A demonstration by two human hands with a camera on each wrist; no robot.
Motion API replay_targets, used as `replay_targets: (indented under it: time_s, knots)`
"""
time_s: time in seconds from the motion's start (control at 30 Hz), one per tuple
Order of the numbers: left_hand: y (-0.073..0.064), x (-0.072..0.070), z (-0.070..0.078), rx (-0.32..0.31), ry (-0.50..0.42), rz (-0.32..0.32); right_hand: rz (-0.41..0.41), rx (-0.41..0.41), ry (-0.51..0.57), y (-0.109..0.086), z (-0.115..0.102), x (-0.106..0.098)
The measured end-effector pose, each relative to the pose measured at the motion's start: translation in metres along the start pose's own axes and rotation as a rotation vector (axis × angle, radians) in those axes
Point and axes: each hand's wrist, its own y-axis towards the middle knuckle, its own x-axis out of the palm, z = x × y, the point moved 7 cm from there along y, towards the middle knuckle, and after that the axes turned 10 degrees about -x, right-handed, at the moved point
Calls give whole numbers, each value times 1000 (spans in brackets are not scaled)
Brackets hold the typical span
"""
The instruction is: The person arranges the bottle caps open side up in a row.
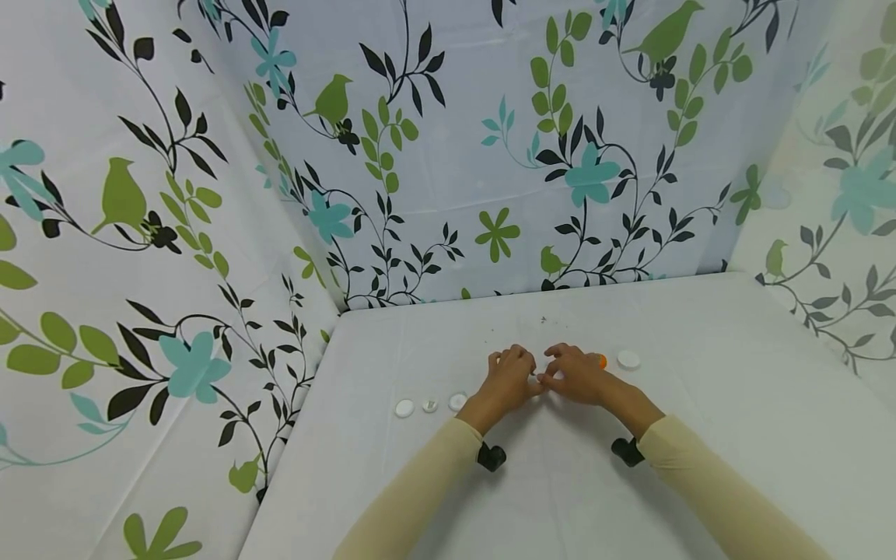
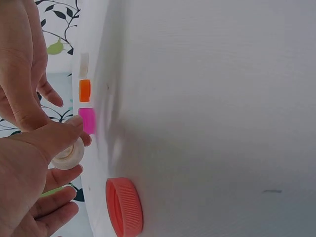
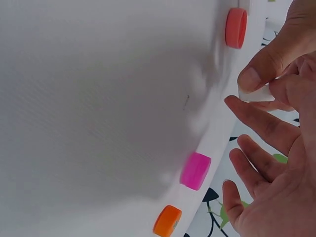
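Far L on the table [image 1: 560, 482]: first white disc [image 1: 404, 408], then a smaller white disc [image 1: 430, 405], then a third disc [image 1: 458, 401] just beside the L wrist; next along, a red cap [image 2: 126, 210] w/ ribbed wall, good for grip. L hand [image 1: 509, 383]: thumb & index pinch a small white cap [image 2: 70, 157], other fingers loosely spread, nothing in them. Cap's betw. both hands, looks held up off the surface. Prob. v. light, stiff plastic, not fragile; smooth face may be slippy, so best hold = rim, thumb opp. index, light pressure. R hand [image 1: 577, 376]: right at the cap, outer fingers half-spread, holding nothing; can't tell if thumb/index grip it too. Then pink cap [image 3: 196, 171] & orange cap [image 3: 168, 220], prob. light too, take by sides. Far R: flat white lid [image 1: 628, 359], low, so edge only.
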Motion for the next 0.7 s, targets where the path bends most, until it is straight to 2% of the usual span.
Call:
replay_targets:
  time_s: [0.13,0.33,0.57,0.7]
  knots:
    - [-3,2,0,17,9,21,4,-8,-1,-3,-2,2]
    - [-5,3,1,37,19,46,53,-30,-11,-7,-3,1]
    - [-10,2,1,23,-15,20,58,-62,12,-15,-5,1]
    - [-13,5,1,36,-10,14,64,-101,-29,-20,-5,5]
